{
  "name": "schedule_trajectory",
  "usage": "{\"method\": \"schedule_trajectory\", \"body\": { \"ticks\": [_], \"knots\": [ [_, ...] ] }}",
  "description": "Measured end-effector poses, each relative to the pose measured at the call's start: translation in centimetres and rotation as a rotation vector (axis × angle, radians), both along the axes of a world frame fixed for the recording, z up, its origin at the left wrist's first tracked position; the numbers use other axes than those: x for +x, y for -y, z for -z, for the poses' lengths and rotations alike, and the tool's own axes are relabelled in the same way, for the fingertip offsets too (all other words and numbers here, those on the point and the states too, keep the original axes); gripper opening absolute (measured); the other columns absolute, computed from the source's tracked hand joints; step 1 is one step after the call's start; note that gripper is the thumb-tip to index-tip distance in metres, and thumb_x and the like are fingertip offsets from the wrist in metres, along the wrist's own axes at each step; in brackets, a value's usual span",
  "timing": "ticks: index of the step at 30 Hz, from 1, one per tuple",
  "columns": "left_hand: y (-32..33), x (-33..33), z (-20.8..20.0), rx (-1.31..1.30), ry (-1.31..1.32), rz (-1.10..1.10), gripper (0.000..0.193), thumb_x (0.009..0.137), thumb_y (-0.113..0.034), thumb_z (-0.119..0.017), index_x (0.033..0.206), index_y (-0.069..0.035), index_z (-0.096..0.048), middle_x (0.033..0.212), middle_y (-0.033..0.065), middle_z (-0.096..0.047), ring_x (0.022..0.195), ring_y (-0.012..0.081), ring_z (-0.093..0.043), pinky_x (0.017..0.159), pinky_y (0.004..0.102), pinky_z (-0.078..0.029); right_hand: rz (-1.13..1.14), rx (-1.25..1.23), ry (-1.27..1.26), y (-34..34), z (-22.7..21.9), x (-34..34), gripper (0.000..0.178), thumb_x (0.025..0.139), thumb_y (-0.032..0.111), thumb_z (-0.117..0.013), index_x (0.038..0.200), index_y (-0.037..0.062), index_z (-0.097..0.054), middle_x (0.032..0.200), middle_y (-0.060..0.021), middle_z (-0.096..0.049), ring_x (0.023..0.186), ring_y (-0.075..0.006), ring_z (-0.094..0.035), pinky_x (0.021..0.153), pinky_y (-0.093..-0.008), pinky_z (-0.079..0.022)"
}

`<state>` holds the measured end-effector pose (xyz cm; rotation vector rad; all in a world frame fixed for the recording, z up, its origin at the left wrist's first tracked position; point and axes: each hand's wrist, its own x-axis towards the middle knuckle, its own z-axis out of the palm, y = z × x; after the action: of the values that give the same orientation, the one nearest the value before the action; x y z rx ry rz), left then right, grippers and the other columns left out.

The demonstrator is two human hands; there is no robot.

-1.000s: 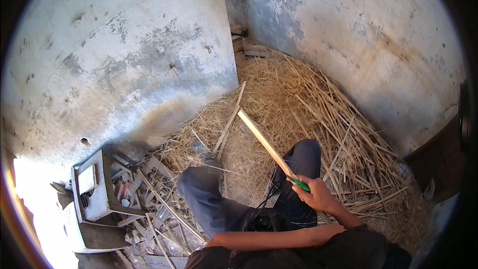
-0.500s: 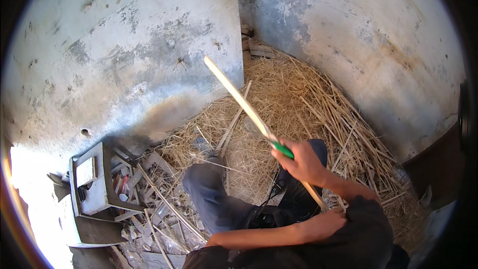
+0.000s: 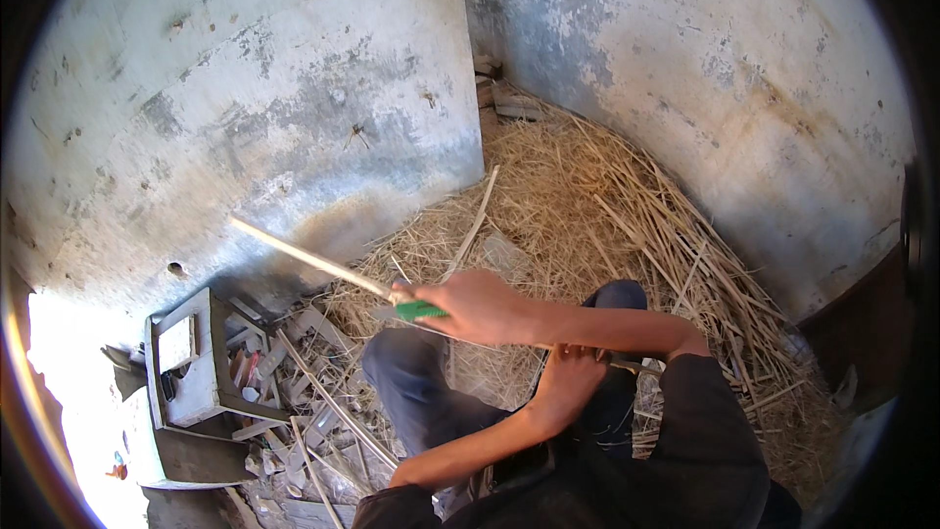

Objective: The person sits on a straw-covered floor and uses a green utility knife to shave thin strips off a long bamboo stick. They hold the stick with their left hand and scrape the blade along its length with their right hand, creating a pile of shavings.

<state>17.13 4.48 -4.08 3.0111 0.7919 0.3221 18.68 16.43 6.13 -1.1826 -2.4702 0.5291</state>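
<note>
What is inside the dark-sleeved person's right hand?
The right hand grips a green-handled tool; a long, thin, pale wooden strip runs up to it. The hand covers part of the tool and whatever lies in its palm.

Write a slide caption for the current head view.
Right hand holding a green-handled tool at a long pale strip, left hand close to the right forearm, loose straw beyond.

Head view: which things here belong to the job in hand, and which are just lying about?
In the job:
green-handled blade, held in the right hand
pale wooden strip, meeting that hand
left hand, its grip unclear

Apparently lying about:
grey box-like stand
broken scraps beside it
straw-like heap
long sticks by the right wall
</note>
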Motion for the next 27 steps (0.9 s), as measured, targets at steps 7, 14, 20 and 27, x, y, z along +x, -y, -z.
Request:
{"method": "schedule_trajectory", "body": {
  "ticks": [7, 14, 20, 27],
  "knots": [
    [-3.9, -3.0, 5.9, -0.046, 0.392, -0.046, 0.035, 0.099, -0.016, -0.064, 0.132, -0.01, -0.073, 0.12, 0.0189, -0.075, 0.115, 0.0387, -0.072, 0.097, 0.0535, -0.054, -0.038, 0.186, -0.165, 0.6, -1.1, 0.0, 0.062, 0.105, 0.047, -0.069, 0.158, 0.0159, -0.058, 0.095, -0.0148, -0.077, 0.07, -0.0299, -0.074, 0.061, -0.046, -0.056],
    [-5.3, -9.4, -4.0, -0.466, 0.501, -0.441, 0.016, 0.105, -0.018, -0.065, 0.117, -0.008, -0.066, 0.09, 0.0221, -0.074, 0.081, 0.0477, -0.072, 0.072, 0.0587, -0.055, 0.212, 0.385, -0.311, -1.0, -3.6, 9.9, 0.046, 0.104, 0.037, -0.075, 0.141, 0.0101, -0.071, 0.112, -0.0131, -0.078, 0.082, -0.0267, -0.075, 0.071, -0.0413, -0.059],
    [-4.2, -11.9, -4.5, -0.732, 0.611, -0.581, 0.019, 0.109, -0.02, -0.062, 0.112, -0.001, -0.062, 0.08, 0.0259, -0.068, 0.08, 0.0505, -0.069, 0.071, 0.0553, -0.052, 0.533, 0.608, -0.449, -2.3, 0.2, 17.2, 0.033, 0.107, 0.026, -0.072, 0.133, 0.0063, -0.075, 0.097, -0.0074, -0.071, 0.068, -0.0156, -0.06, 0.061, -0.0345, -0.048],
    [-3.2, -13.3, -1.0, -1.022, 0.687, -0.582, 0.02, 0.113, -0.016, -0.054, 0.111, 0.002, -0.062, 0.077, 0.0097, -0.068, 0.069, 0.0166, -0.07, 0.065, 0.0358, -0.054, 0.671, 0.214, -0.866, -3.5, 9.2, 17.3, 0.044, 0.108, 0.03, -0.069, 0.145, 0.0073, -0.067, 0.11, -0.0043, -0.075, 0.077, -0.0113, -0.064, 0.066, -0.0317, -0.05]
  ]
}}
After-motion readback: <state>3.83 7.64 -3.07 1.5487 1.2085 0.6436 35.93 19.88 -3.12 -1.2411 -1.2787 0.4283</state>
